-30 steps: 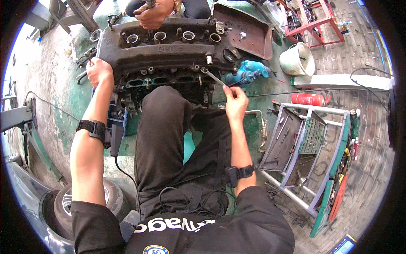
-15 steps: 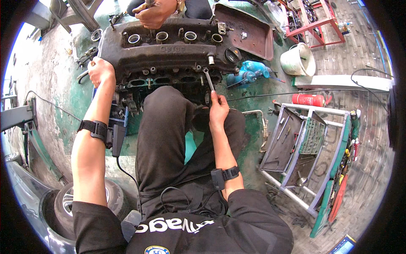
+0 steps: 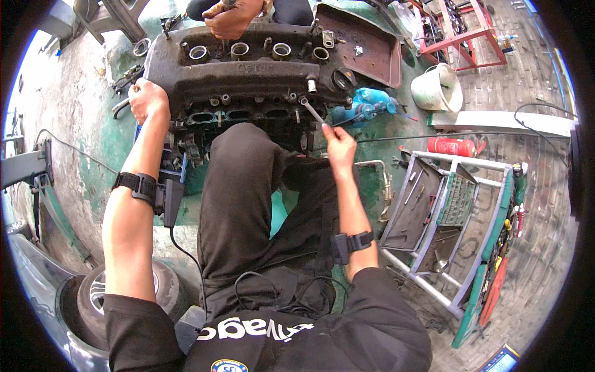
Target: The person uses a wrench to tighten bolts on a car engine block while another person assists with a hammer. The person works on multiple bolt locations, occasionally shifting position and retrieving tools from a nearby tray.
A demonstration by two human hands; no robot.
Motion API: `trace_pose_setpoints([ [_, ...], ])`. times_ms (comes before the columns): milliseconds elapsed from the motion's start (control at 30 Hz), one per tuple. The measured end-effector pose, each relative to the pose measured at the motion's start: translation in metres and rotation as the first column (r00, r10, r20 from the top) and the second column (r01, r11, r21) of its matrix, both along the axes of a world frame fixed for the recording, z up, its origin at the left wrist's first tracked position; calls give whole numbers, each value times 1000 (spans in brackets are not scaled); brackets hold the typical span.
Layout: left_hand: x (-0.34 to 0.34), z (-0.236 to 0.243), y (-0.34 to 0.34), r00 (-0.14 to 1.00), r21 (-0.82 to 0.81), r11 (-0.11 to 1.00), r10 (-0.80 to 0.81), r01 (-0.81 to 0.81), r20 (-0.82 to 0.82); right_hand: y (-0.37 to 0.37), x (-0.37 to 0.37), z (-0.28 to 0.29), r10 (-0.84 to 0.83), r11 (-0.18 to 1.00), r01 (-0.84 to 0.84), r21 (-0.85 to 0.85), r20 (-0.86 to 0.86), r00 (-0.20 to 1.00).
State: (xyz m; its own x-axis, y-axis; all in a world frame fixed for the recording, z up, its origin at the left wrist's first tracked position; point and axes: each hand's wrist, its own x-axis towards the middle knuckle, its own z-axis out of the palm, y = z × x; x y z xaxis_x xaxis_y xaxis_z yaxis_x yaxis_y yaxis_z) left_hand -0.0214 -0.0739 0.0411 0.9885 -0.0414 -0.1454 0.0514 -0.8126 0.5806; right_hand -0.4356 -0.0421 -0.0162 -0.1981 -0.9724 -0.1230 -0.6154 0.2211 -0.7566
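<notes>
Stretching across the area before the person's knees, the dark, grimy metal engine block (image 3: 242, 80) shows four round, pale-rimmed openings along its top. To the right stands a grey metal-framed tool cart (image 3: 421, 284) with tools inside. Near the engine block's far right corner lies a rectangular reddish-brown tray (image 3: 377, 62), then a round white bucket (image 3: 426, 90) and, closer to the engine block, a translucent blue plastic container (image 3: 372, 99). A co-worker's hand (image 3: 234, 23) is above the far side. The left hand (image 3: 149, 101) sits at the engine block's left end, its grip curled; what it encloses, I cannot tell. The right hand (image 3: 340, 147) has its grip closed around a slim silver metal wrench (image 3: 315, 113), whose ring end is at the near edge, right of centre.
</notes>
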Motion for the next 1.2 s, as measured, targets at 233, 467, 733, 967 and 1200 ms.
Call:
trace_pose_setpoints([
  [233,0,-1,1,1000,2,1000,-3,3,4,-78,-16,83,349,874,-479,-85,-577,738],
  [467,-2,1,0,1000,-11,1000,18,-18,12,-77,5,112,339,697,-676,-239,-721,604],
  [733,-2,1,0,1000,0,1000,22,-22,3,-5,0,43,72,978,-65,-197,27,997],
  [967,0,-1,1,1000,6,1000,10,-10,15,41,46,-42,-276,961,243,130,420,865],
  [1200,-1,-1,0,999,9,1000,15,-16,32,62,69,-63,-279,951,305,51,564,777],
])
